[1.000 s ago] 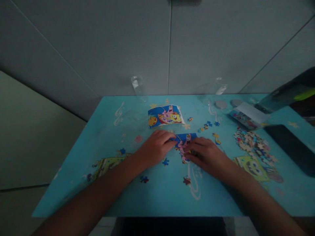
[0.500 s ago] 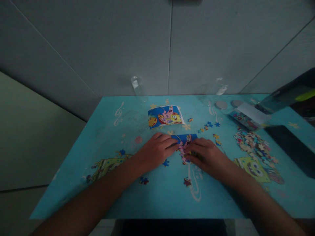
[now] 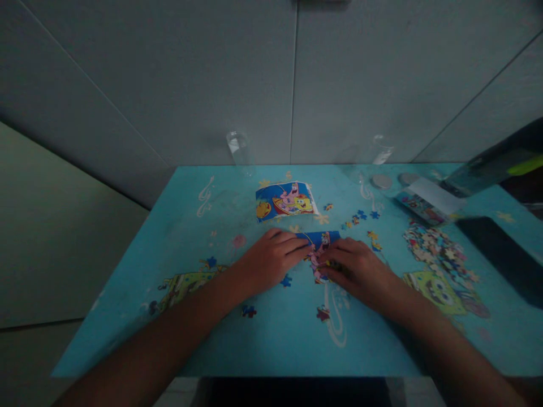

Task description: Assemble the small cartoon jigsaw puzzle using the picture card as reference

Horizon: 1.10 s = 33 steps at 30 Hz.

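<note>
A partly joined jigsaw puzzle (image 3: 314,257) with a blue top edge and pink cartoon figures lies flat between my hands. My left hand (image 3: 275,257) rests at its left side, fingers together and curled onto its edge. From the right, my right hand (image 3: 354,263) reaches over the lower right part, thumb and fingers closed at the pieces there; its fingers partly cover what they grip. Just beyond lies a picture sheet (image 3: 285,202) with the same scene. Loose blue pieces (image 3: 286,280) lie by my left hand, and a dark red piece (image 3: 323,313) sits nearer me.
Several loose pieces (image 3: 361,214) lie beyond my right hand, and a larger pile (image 3: 441,251) is at the right. Beside it are a dark phone-like slab (image 3: 500,257), a small box (image 3: 428,200) and round lids (image 3: 381,181). Clear containers (image 3: 241,154) stand near the wall.
Both hands stay almost in place on the puzzle, with only slight finger movement. The loose pieces and other objects have not visibly moved.
</note>
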Each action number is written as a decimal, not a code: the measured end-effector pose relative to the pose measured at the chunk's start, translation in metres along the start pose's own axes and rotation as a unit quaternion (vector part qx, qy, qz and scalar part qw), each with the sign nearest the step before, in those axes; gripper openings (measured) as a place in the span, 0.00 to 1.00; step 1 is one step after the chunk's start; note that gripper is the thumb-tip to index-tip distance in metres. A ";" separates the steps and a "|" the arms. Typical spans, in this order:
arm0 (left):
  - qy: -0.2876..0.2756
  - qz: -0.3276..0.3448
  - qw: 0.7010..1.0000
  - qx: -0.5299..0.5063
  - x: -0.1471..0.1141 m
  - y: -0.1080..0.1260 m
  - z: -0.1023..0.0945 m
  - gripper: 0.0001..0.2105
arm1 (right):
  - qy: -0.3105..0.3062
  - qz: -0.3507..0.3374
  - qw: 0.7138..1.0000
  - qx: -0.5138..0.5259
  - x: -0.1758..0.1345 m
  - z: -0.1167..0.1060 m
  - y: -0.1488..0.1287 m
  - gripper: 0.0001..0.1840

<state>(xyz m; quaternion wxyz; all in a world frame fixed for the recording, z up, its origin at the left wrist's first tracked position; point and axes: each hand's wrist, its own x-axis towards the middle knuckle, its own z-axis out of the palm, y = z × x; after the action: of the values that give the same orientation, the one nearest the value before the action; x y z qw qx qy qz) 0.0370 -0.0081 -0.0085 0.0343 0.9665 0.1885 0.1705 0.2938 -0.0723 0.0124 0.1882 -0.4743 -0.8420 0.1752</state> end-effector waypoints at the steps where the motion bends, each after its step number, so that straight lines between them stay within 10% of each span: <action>1: -0.002 0.001 1.000 0.002 0.000 0.000 0.000 0.16 | -0.002 0.002 1.000 -0.001 0.000 0.000 0.000 0.09; 33: 0.010 0.022 0.999 -0.038 -0.003 -0.014 0.000 0.16 | -0.018 0.008 1.000 -0.006 -0.001 0.000 0.001 0.10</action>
<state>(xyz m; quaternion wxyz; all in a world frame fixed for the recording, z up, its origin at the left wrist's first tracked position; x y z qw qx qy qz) 0.0291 0.0040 -0.0118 0.0650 0.9667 0.1613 0.1877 0.2947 -0.0728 0.0114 0.1684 -0.4787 -0.8427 0.1798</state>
